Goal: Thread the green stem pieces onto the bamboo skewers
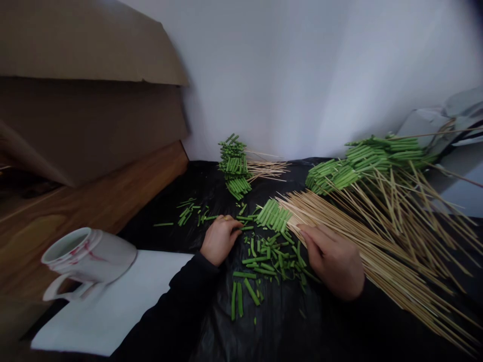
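My left hand [221,239] is closed in a pinch, its fingertips at a short cut green stem piece [247,228] that looks like garlic scape. My right hand [334,259] has thumb and finger closed on a bamboo skewer, partly hidden by the fingers. Left of those fingers lies a row of threaded green stem pieces [273,215], side by side; how many skewers run through them I cannot tell. Loose cut stems [277,256] are scattered between and below my hands. A long bundle of bare bamboo skewers [362,246] stretches under and beyond my right hand.
Black plastic sheeting [271,322] covers the work surface. Filled skewers are piled at the back middle [234,166] and back right [372,163]. On the left are a white mug [107,256] on white paper [151,296] and a cardboard box [94,120]. A pale wall [283,75] stands behind.
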Available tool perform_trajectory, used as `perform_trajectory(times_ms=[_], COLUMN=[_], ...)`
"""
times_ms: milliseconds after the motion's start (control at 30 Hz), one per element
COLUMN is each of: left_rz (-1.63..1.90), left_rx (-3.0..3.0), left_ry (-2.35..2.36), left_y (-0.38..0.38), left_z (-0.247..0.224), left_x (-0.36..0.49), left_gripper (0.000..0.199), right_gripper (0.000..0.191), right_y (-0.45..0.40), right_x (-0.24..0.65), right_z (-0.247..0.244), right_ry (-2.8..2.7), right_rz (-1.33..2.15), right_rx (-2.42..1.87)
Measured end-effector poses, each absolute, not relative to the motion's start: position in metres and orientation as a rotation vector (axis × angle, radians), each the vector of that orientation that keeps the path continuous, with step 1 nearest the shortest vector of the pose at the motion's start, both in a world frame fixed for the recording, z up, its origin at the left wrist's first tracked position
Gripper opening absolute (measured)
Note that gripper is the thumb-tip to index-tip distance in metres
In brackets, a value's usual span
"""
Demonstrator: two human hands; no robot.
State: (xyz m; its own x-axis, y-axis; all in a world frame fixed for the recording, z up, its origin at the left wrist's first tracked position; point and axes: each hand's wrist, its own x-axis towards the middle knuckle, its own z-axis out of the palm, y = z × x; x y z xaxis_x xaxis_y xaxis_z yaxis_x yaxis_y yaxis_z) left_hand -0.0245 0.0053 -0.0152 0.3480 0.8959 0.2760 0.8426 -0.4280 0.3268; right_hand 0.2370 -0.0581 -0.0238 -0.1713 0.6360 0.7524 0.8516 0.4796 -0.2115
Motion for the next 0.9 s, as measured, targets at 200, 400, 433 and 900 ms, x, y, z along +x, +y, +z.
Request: perform_trajectory(times_ms=[200,400,433,900], left_rz=[1.064,1.162,1.143,1.019], left_rx=[1.889,0.962,0.885,0.682], left_ry=[1.488,1.096,1.051,0.888], left_y=[0.009,0.008,0.007,0.006], left_z=[-0.012,-0.009,-0.007,-0.004], left_x=[-0.022,-0.018,-0.018,-0.017], left_gripper=[0.013,0.030,0.030,0.016], right_gripper=[0.019,0.024,0.024,0.026], right_y=[-0.061,-0.065,-0.066,-0.068], right_x=[0.234,0.230,0.230,0.227], right_z=[-0.025,-0.024,-0.024,-0.026], right_ry=[-1.918,-1.976,-1.983,-2.041], right_rz=[-0.294,-0.284,-0.297,-0.397], right_rx=[-1.196,-1.196,-1.194,-1.201])
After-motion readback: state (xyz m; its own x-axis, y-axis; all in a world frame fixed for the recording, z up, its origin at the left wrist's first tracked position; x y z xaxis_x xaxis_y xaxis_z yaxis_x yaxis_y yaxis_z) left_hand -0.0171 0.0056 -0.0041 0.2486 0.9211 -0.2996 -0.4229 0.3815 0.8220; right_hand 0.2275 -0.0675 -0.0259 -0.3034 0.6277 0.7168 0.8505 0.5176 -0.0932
